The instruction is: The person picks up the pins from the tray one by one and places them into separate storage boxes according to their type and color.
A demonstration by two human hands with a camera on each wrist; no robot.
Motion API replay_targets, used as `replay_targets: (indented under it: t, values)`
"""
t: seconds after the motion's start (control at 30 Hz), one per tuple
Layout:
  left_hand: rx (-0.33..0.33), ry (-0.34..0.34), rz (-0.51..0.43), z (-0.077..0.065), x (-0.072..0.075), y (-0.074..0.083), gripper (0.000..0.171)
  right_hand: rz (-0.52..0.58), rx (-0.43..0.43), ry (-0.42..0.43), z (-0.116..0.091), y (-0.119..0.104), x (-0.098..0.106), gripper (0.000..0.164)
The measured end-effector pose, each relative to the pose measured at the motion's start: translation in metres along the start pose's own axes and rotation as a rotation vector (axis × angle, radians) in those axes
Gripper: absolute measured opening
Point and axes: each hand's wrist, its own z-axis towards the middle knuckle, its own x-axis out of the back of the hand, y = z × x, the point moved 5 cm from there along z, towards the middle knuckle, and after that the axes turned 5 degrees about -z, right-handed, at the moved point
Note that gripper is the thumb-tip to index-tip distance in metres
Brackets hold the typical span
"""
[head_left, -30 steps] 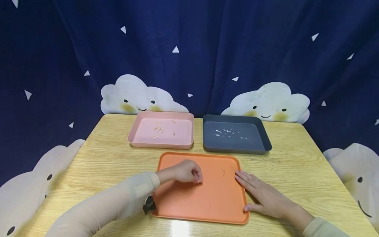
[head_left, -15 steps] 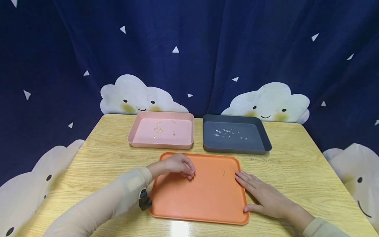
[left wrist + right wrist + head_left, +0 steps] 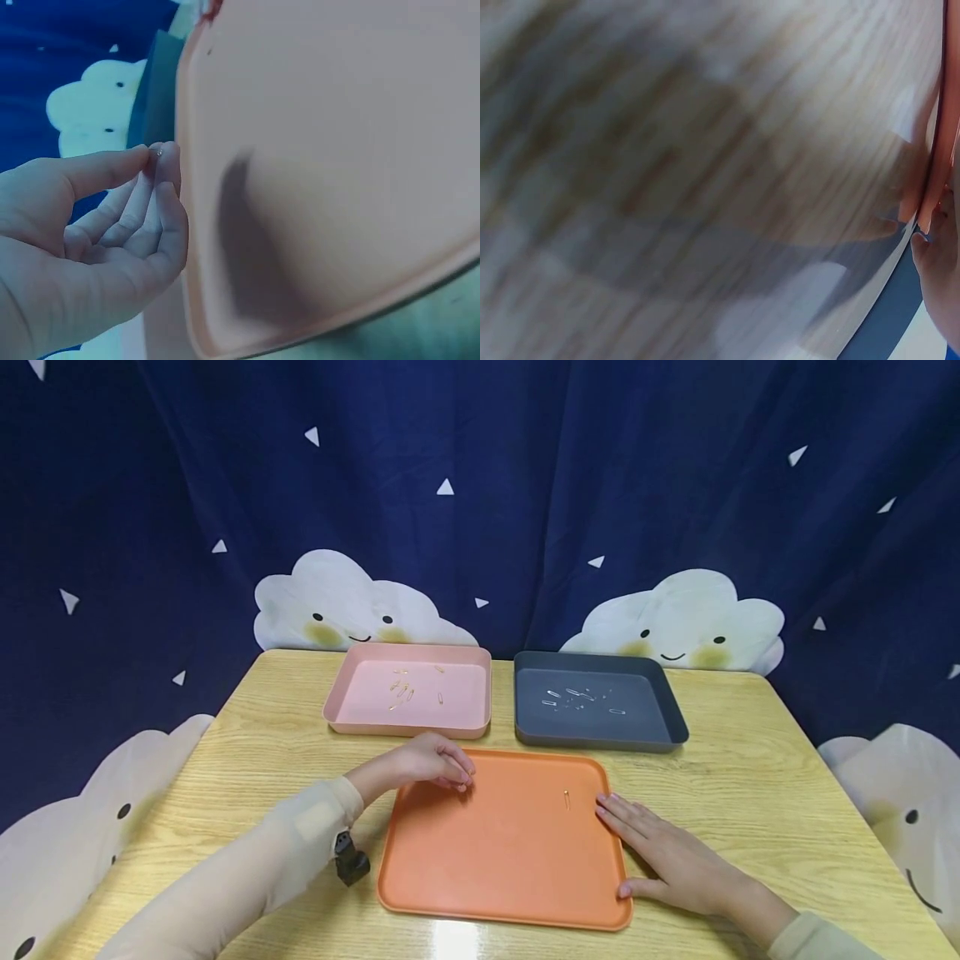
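My left hand [image 3: 431, 760] is over the back left corner of the orange tray [image 3: 510, 860]. Between its thumb and forefinger it pinches a small safety pin [image 3: 159, 153], mostly hidden by the fingertips. On the tray's right side lies one gold safety pin [image 3: 567, 800]. My right hand [image 3: 667, 856] rests with straight fingers on the tray's right rim. Behind the left hand stands a pink tray [image 3: 408, 730] with several gold safety pins [image 3: 401, 689] in it. Several silver safety pins [image 3: 572, 692] lie in the dark grey tray [image 3: 600, 742] to its right.
All three trays stand on a wooden table [image 3: 262, 760], the pink and grey ones side by side at the back. A dark blue curtain [image 3: 495, 485] with cloud prints hangs behind the table. A black wrist camera [image 3: 350, 860] sits under the left wrist.
My left hand has lifted from the middle of the orange tray and moved back and left, with the safety pin between its fingertips. The right hand stays on the rim.
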Motion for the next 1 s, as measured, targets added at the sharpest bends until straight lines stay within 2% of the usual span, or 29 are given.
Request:
replay_targets:
  t: [0.2,0.3,0.47,0.67,0.9,1.0]
  values:
    - [0.010,0.061,0.060,-0.004,0.017,0.013,0.023,-0.002,-0.002,-0.003,0.000,0.001,0.000,0.094]
    - [0.030,0.082,0.058,-0.003,0.027,0.017,0.026,0.009,-0.006,-0.015,0.000,0.001,0.000,0.094]
    - [0.045,0.071,-0.010,0.003,0.039,0.024,0.029,0.021,-0.025,-0.035,0.000,0.001,0.000,0.092]
    - [0.098,0.018,-0.056,0.010,0.054,0.033,0.030,0.033,-0.027,-0.042,0.000,-0.001,0.000,0.090]
    - [0.133,0.061,0.019,0.027,0.080,0.041,0.031,-0.016,0.064,0.032,0.004,-0.004,0.005,0.090]
    - [0.164,0.047,-0.051,0.038,0.089,0.038,0.034,-0.010,0.071,0.040,0.004,-0.004,0.005,0.089]
